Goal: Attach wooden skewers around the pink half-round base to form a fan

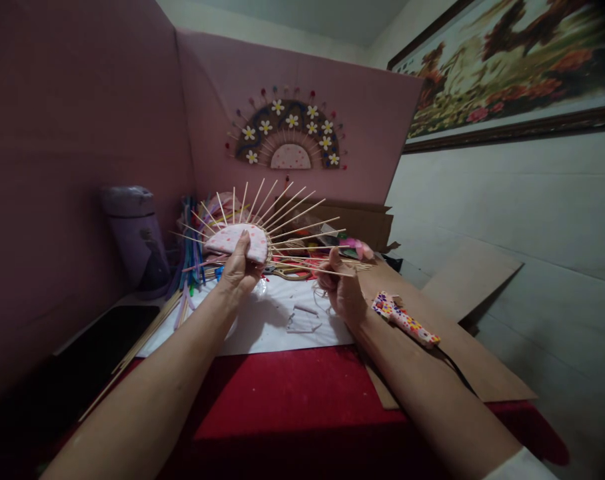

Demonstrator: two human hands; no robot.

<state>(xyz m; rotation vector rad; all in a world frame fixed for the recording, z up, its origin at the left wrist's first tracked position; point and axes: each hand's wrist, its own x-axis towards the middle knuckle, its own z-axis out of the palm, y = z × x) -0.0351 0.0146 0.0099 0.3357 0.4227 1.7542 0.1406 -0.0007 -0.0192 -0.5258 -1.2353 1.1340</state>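
My left hand [241,270] grips a half-round piece [222,238] covered in white cloth with pink spots, its thumb lying on the front face. Thin wooden sticks [281,203] fan out from the curved edge like rays. At the right end of this fan, my right hand [345,293] is closed, with its fingers and thumb around the outer part of one of the lowest sticks. The piece is held up above a white sheet [277,340]. Some fingertips of the left hand are hidden behind the piece.
A flower-patterned glue gun [407,321] lies on cardboard [462,360] at right. Scissors [295,272] and craft scraps lie behind my hands. A purple flask [137,243] stands at left beside pipe cleaners [190,233]. A flowered fan decoration [290,123] hangs on the pink board.
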